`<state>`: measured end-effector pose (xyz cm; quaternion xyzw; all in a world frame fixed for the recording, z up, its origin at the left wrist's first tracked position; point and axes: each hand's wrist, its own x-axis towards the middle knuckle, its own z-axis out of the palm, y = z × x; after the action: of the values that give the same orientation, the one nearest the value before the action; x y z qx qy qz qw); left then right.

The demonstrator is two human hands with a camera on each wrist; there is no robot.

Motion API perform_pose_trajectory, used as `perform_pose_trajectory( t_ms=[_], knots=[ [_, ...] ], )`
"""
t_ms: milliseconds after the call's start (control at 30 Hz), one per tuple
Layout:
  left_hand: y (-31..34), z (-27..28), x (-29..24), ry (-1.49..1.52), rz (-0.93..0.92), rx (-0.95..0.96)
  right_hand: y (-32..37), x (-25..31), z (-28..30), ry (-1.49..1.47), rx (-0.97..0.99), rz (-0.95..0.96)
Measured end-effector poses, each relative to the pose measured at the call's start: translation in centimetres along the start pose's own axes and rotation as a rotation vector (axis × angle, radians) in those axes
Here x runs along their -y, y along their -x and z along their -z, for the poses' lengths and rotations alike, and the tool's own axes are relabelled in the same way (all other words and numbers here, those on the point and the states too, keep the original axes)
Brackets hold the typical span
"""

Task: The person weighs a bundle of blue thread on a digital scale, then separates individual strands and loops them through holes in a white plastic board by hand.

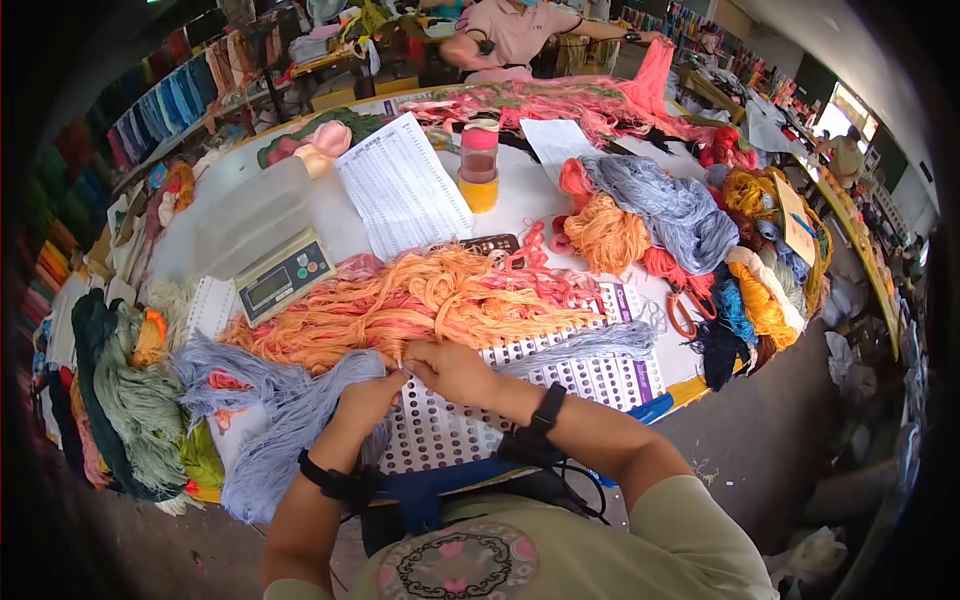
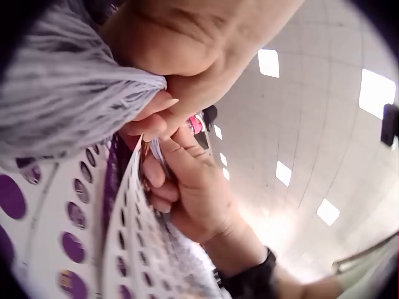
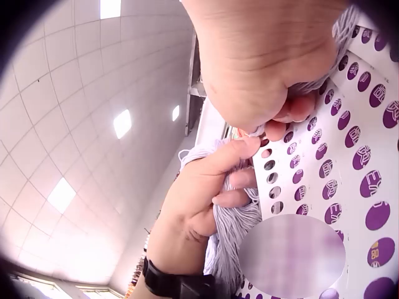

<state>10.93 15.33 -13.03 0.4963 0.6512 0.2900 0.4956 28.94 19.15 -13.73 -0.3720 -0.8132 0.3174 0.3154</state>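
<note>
Pale blue-grey yarn point(image 1: 345, 385) is bunched in my left hand point(image 1: 372, 400), whose fingers curl round it in the right wrist view. My right hand point(image 1: 452, 374) meets it at the edge of a white card with rows of holes point(image 1: 440, 425), its fingers pinching a thin strand of the yarn. In the left wrist view the gathered yarn point(image 2: 68, 93) passes by the left hand point(image 2: 181, 50), and the right hand point(image 2: 199, 187) grips strands beside the punched card point(image 2: 128, 249). More grey yarn point(image 1: 600, 346) lies over the cards to the right.
Orange yarn point(image 1: 400, 300) lies just beyond the hands. Behind are a scale point(image 1: 285, 278), a printed sheet point(image 1: 405, 185) and a pink-lidded jar point(image 1: 479, 160). Red scissors point(image 1: 684, 315) and yarn heaps point(image 1: 665, 205) sit right, dark green yarn point(image 1: 100, 380) left. A person point(image 1: 520, 35) stands across the table.
</note>
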Motion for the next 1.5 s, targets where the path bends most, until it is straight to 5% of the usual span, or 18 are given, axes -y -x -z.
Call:
perform_pose_trajectory(
  t_ms=[100, 333, 833, 933, 1233, 1433, 1500],
  knots=[
    [0.9, 0.4, -2.1, 0.388, 0.151, -0.008, 0.2, 1.0, 1.0, 0.002, 0.059, -0.019],
    [0.0, 2.1, -1.5, 0.591, 0.217, 0.170, -0.4, 1.3, 0.9, 0.091, 0.044, -0.066],
    [0.1, 1.2, -1.6, 0.400, 0.147, 0.171, 0.0, 2.3, 0.1, 0.142, 0.013, -0.131],
    [0.6, 0.7, -1.8, 0.427, 0.140, 0.118, 0.5, 2.5, -0.3, 0.137, -0.135, -0.029],
    [-0.1, 1.0, -1.0, 0.381, 0.096, 0.170, 0.0, 1.6, -0.5, 0.164, -0.051, -0.079],
    [0.9, 2.3, -1.4, 0.167, -0.054, 0.121, 0.0, 2.1, 0.8, 0.070, 0.045, -0.077],
    [1.2, 4.4, -0.3, -0.035, -0.112, -0.102, -0.1, 1.9, 1.2, 0.059, 0.081, -0.093]
  ],
)
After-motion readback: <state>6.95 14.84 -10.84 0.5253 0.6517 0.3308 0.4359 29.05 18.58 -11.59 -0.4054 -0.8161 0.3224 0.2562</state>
